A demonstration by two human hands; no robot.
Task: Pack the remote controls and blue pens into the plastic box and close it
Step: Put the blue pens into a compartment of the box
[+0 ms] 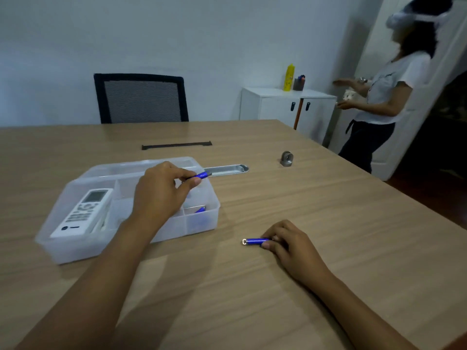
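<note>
A clear plastic box (202, 224) with dividers sits open on the wooden table, left of centre. A white remote control (83, 213) lies in its left compartment. Another blue pen (200, 209) shows in a right compartment. My left hand (161, 195) hovers over the box and pinches a blue pen (202, 175) above its far right part. My right hand (285, 245) rests on the table to the right of the box, fingers closed on a second blue pen (255, 241) that lies flat on the wood.
A metal tray (227, 170) lies just behind the box. A small grey metal part (286, 159) and a black strip (177, 145) sit farther back. A black chair (141, 98) stands at the far edge. A person (386, 97) stands by a white cabinet (278, 104) at right.
</note>
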